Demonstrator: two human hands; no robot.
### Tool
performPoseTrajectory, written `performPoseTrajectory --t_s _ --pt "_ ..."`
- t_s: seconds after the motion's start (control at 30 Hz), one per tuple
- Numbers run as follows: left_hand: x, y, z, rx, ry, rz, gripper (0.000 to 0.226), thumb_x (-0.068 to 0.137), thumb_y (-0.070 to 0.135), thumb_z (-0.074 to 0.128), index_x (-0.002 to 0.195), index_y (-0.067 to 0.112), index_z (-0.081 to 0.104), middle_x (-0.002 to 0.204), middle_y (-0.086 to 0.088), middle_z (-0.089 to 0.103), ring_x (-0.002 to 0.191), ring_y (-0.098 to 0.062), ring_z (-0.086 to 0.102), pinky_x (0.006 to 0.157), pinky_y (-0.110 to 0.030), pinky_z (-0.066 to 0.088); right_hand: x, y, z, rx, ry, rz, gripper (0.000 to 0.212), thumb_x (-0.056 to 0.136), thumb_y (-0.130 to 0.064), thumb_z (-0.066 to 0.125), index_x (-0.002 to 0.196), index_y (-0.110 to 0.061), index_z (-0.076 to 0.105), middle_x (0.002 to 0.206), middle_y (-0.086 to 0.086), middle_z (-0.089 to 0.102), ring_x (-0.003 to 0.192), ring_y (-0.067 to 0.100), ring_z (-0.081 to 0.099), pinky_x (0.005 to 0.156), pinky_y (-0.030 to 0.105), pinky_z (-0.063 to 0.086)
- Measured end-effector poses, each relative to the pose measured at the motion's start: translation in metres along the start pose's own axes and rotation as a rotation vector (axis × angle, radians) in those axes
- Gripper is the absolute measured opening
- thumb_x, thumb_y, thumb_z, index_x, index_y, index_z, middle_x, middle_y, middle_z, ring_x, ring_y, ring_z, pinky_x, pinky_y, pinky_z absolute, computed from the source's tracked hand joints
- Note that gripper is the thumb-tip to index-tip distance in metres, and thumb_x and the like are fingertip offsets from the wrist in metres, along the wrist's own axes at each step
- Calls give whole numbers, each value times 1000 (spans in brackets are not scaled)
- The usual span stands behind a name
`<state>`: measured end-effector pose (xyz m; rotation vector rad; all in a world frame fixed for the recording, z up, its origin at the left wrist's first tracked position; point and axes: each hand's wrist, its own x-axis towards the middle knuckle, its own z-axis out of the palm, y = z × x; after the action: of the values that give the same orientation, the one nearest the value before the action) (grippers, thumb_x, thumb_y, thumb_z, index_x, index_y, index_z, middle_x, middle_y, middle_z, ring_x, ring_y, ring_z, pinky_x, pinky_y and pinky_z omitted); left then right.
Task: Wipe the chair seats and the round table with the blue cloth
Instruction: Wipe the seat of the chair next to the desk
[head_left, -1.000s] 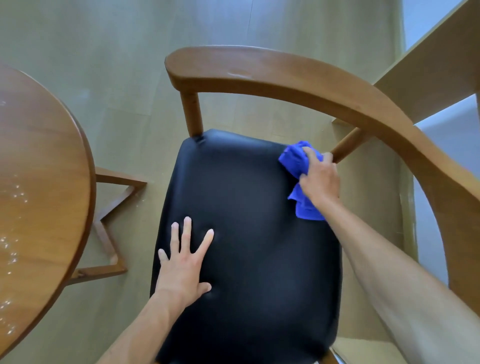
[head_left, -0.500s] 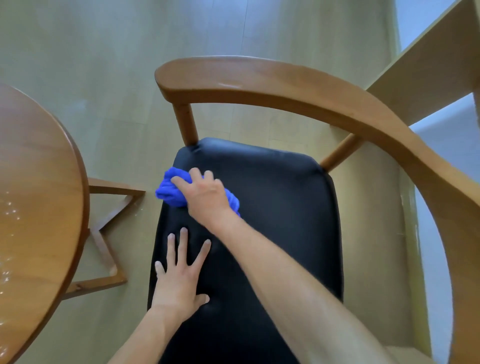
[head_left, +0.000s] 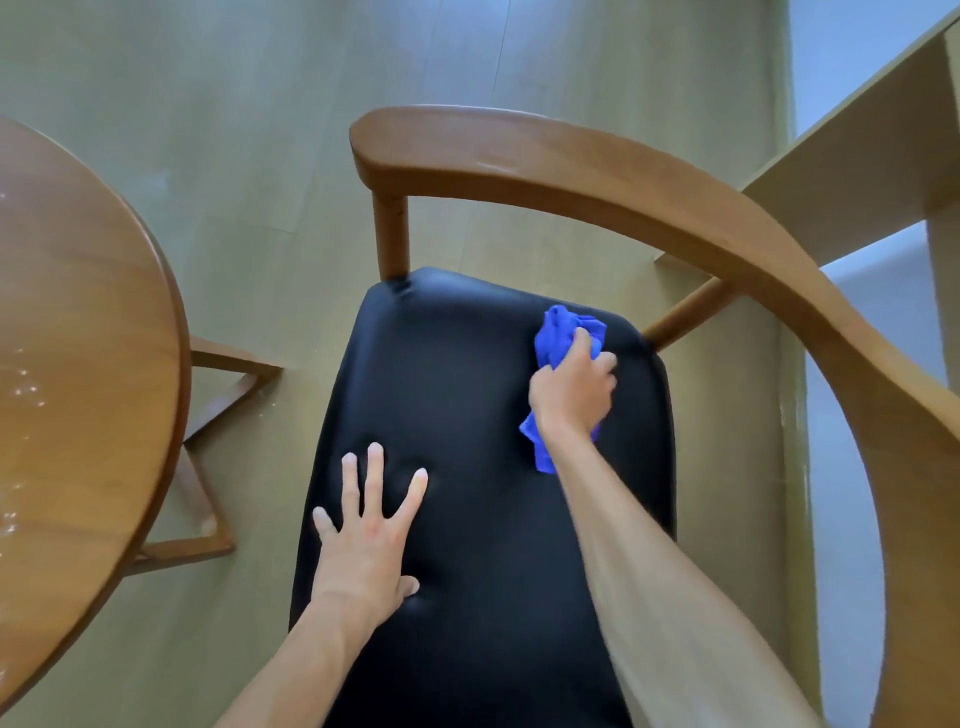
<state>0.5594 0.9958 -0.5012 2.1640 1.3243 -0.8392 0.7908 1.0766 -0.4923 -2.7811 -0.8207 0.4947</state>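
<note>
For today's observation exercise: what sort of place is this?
Probably a dining corner in a home or café: a wooden armchair with a black padded seat beside a round wooden table on pale plank flooring.

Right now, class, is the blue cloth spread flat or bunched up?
Bunched up: the blue cloth shows crumpled folds inside the right hand, which grips it on the black seat.

Right hand (head_left: 571, 397) grips blue cloth (head_left: 563, 332) on black seat (head_left: 467, 364) (far right corner); left hand (head_left: 366, 540) flat.
</note>
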Motion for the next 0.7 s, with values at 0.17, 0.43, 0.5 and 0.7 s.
performPoseTrajectory --t_s 0.17,0.43,0.5,0.7 --pt "-1 -3 -2 50 1 -16 125 75 59 67 130 34 -43 133 -13 -58 127 -37 -48 110 -58 26 -81 -62 39 -278 -220 -772 61 81 -12 53 138 -27 37 119 9 43 96 29 47 67 34 35" --pt "-2 1 -6 21 33 -4 126 73 60 70 132 33 -38 135 -10 -57 135 -38 -39 109 -56 30 64 100 -55 -330 -177 -764 65 79 -2 48 138 -31 47 130 5 47 104 31 47 87 38 44" --pt "-1 1 -6 13 37 -5 127 72 59 71 134 33 -36 136 -10 -57 135 -38 -38 109 -57 30 81 132 -69 -160 -154 -501 66 76 2 47 134 -31 49 127 3 48 108 31 48 88 36 43" --pt "-2 2 -10 0 40 -8 120 72 57 74 148 39 -17 142 -11 -49 138 -38 -34 108 -59 30 24 177 -58 110 -152 -206 59 73 0 48 120 -35 49 106 -12 42 97 25 51 73 25 36"
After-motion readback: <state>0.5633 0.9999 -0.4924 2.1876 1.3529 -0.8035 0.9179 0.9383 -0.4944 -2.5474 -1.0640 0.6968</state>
